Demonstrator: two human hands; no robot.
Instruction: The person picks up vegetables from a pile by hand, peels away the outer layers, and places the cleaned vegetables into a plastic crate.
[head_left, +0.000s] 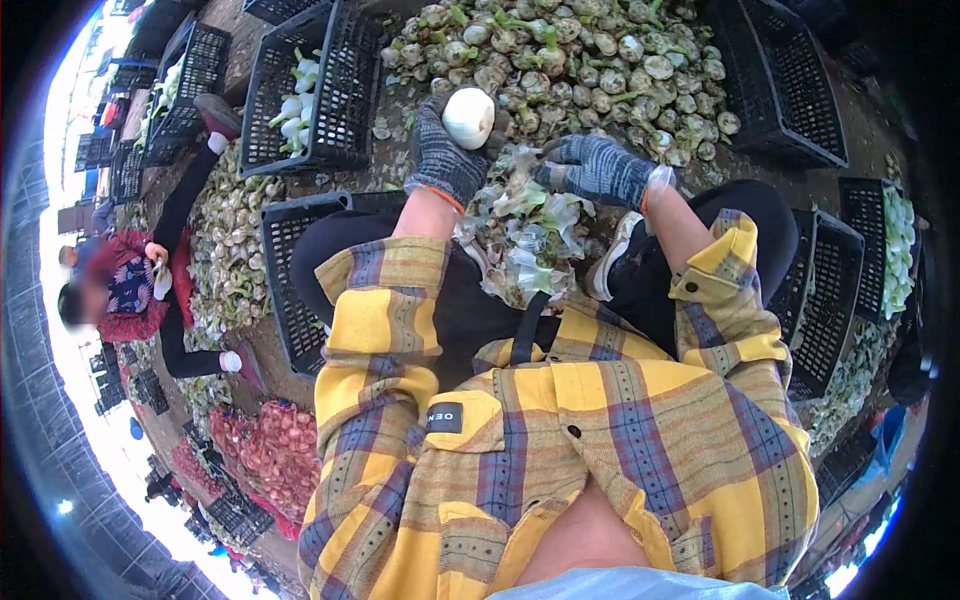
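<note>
My left hand (448, 160), in a grey knit glove with an orange cuff, grips a smooth white peeled bulb (468, 118) that looks like an onion. The bulb's cut, brownish end faces right. My right hand (598, 168), gloved the same way, is just to the right with its fingers stretched toward the left hand and apart, and I see nothing in it. Beneath and between both hands lies a heap of loose papery skins and leaf scraps (530, 225). Directly beyond the hands is a large pile of unpeeled, soil-marked bulbs (600, 70), some with green shoots.
A black crate (258, 120) at the upper left holds white bulbs with green tops. Another black crate (815, 110) stands at the upper right. By my knees are more crates (290, 290). At the left, a person (130, 275) sits near another bulb pile (235, 240) and red mesh sacks (265, 450).
</note>
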